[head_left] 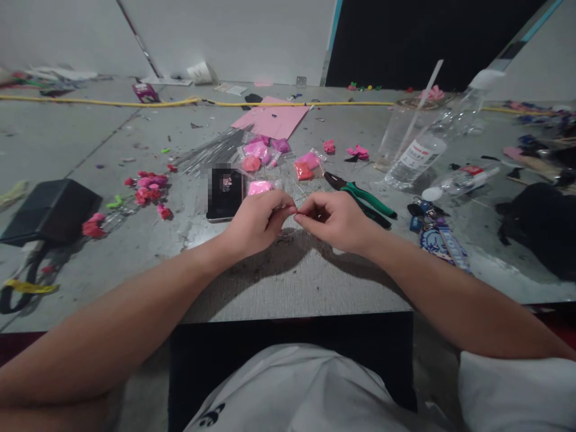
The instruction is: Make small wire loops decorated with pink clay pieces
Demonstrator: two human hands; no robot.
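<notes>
My left hand (261, 219) and my right hand (335, 219) meet over the near middle of the table, thumbs and fingertips pinched close together. A tiny reddish bit seems to show at the fingertips, too small to name. Just left of my left hand lies a phone (226, 201) with a dark screen. Behind that hand is a clear bag of light pink clay-like material (261, 187). Green-handled pliers (360, 195) lie beyond my right hand. Farther back are a small bag with red and pink material (304, 170) and several pink and purple bags (261, 150).
Small pink and red flower-like pieces (148, 187) and a black box (51, 210) are at left. Thin wires (216, 150) lie near pink paper (274, 117). At right stand a clear cup (396, 135) and a tilted bottle (416, 159), near keychains (438, 237). A yellow cable (315, 104) crosses behind.
</notes>
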